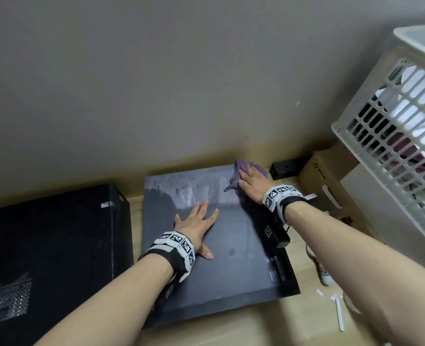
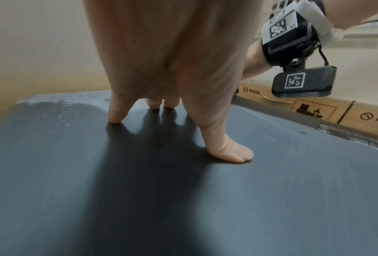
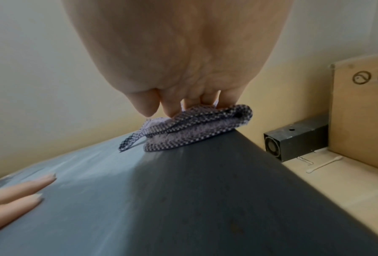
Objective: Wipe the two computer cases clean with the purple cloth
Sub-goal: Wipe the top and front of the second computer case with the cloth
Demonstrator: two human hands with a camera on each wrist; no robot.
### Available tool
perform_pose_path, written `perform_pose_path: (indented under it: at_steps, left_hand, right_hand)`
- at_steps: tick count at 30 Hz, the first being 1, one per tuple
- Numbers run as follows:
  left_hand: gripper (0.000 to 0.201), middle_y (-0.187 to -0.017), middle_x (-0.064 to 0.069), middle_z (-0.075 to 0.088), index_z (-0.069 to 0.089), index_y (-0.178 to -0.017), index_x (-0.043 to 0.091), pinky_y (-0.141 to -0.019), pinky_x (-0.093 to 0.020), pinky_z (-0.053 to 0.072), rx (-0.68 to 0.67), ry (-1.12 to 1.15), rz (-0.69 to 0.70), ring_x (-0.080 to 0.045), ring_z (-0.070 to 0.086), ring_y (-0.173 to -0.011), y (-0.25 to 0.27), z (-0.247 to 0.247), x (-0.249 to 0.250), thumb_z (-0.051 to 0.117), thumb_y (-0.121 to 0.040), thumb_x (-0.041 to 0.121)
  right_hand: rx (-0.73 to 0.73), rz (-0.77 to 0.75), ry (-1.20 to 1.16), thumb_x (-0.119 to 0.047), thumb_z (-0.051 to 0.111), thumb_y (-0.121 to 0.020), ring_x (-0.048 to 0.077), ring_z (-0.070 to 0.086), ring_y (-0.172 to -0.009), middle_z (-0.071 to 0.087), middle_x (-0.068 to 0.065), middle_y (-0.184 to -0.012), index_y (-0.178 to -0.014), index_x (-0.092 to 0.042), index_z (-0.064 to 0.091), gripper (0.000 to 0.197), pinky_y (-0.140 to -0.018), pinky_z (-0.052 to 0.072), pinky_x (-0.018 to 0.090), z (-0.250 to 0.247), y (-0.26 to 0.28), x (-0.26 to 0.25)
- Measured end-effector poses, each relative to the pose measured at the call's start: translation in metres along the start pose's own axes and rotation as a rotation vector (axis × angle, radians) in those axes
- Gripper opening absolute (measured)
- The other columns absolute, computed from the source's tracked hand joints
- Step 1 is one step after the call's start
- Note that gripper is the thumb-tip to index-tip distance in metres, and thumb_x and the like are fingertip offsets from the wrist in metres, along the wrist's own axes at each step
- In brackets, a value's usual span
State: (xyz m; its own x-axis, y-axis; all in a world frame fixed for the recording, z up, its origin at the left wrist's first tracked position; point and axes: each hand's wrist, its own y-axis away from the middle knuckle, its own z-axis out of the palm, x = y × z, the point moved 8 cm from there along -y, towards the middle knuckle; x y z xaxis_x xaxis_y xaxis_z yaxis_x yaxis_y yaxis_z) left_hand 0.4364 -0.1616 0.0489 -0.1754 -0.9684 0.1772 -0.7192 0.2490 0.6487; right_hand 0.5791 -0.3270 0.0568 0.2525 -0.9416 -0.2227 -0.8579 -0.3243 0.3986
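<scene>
From the head camera, we pressed our left hand (image 1: 197, 226) flat, fingers spread, on the top panel of the grey computer case (image 1: 243, 258) lying on the wooden floor (image 1: 263, 328). Our right hand (image 1: 252, 182) pushed the purple cloth (image 1: 240, 171) against the case's far right corner, next to the wall (image 1: 156, 83). A second, black computer case (image 1: 51, 245) stood just left of the first. A white basket (image 1: 391, 116) and a cardboard box (image 1: 331, 176) sat to the right.

At the left wrist, our fingertips (image 2: 115, 117) and thumb touched the dusty panel (pale smears showed near its far edge), holding nothing.

At the right wrist, our fingers (image 3: 172, 109) curled down onto the bunched cloth (image 3: 194, 131), gripping it at the panel's edge. A small black fan block (image 3: 297, 140) lay beyond on the floor.
</scene>
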Motion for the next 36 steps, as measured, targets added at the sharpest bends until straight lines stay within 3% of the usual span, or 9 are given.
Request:
perform_pose_path:
  at_steps: [4,8,18,23,27,31,36]
  left_hand:
    - [0.130,-0.158,-0.004,-0.027,-0.011,-0.153,0.029,-0.108,-0.071,0.019,-0.020,-0.071,-0.038,-0.025,-0.022,-0.147,0.001,-0.004,0.007,0.086,-0.066,0.041]
    - [0.130,-0.159,-0.006,-0.025,-0.010,-0.154,0.028,-0.105,-0.076,0.011,-0.019,-0.079,-0.040,-0.026,-0.021,-0.147,0.002,-0.007,0.011,0.086,-0.066,0.040]
    - [0.129,-0.158,0.000,-0.029,-0.008,-0.153,0.031,-0.104,-0.077,0.013,-0.013,0.007,-0.015,-0.023,-0.026,-0.145,0.007,-0.006,0.006,0.086,-0.066,0.037]
    - [0.128,-0.158,0.000,-0.029,-0.008,-0.154,0.031,-0.105,-0.076,0.013,-0.002,0.008,-0.002,-0.023,-0.026,-0.145,0.003,-0.005,0.004,0.086,-0.067,0.039]
    - [0.129,-0.157,-0.001,-0.030,-0.009,-0.153,0.032,-0.105,-0.076,0.013,-0.006,0.007,-0.008,-0.022,-0.027,-0.145,0.000,-0.003,0.000,0.086,-0.066,0.040]
    - [0.128,-0.156,-0.001,-0.033,-0.011,-0.153,0.031,-0.105,-0.076,0.011,-0.021,0.017,0.004,-0.022,-0.029,-0.144,0.000,0.000,0.001,0.084,-0.068,0.039]
    - [0.128,-0.155,-0.002,-0.036,-0.013,-0.153,0.030,-0.105,-0.076,0.010,-0.040,0.005,0.016,-0.023,-0.031,-0.143,-0.002,0.001,0.001,0.083,-0.070,0.040]
  right_hand:
    - [0.013,0.008,-0.021,-0.039,0.024,-0.106,0.022,0.002,-0.153,0.003,0.012,-0.165,-0.157,-0.017,0.017,0.056,-0.120,0.000,0.034,0.004,0.014,-0.006]
    - [0.019,-0.031,-0.050,-0.041,0.026,-0.105,0.022,0.002,-0.153,0.002,0.010,-0.165,-0.157,-0.016,0.016,0.058,-0.124,0.002,0.036,0.021,0.057,-0.013]
    - [0.037,-0.046,-0.097,-0.043,0.031,-0.104,0.016,0.000,-0.152,0.001,0.005,-0.166,-0.156,-0.018,0.019,0.059,-0.120,-0.003,0.027,0.050,0.133,-0.028]
    - [-0.002,-0.041,-0.082,-0.048,0.025,-0.104,0.015,0.004,-0.152,0.003,0.002,-0.166,-0.156,-0.021,0.021,0.059,-0.124,0.007,0.035,0.049,0.117,-0.018]
    - [0.020,-0.033,-0.083,-0.049,0.024,-0.103,0.014,0.000,-0.152,-0.001,0.000,-0.166,-0.157,-0.023,0.018,0.060,-0.124,0.003,0.033,0.041,0.093,-0.015]
    - [0.019,-0.012,-0.073,-0.052,0.023,-0.102,0.017,-0.003,-0.152,-0.003,0.003,-0.166,-0.158,-0.021,0.013,0.064,-0.124,0.005,0.038,0.028,0.047,-0.007]
    - [0.040,0.014,-0.047,-0.050,0.025,-0.102,0.020,0.000,-0.153,-0.001,0.007,-0.165,-0.157,-0.020,0.016,0.064,-0.122,0.000,0.035,0.007,-0.006,-0.001]
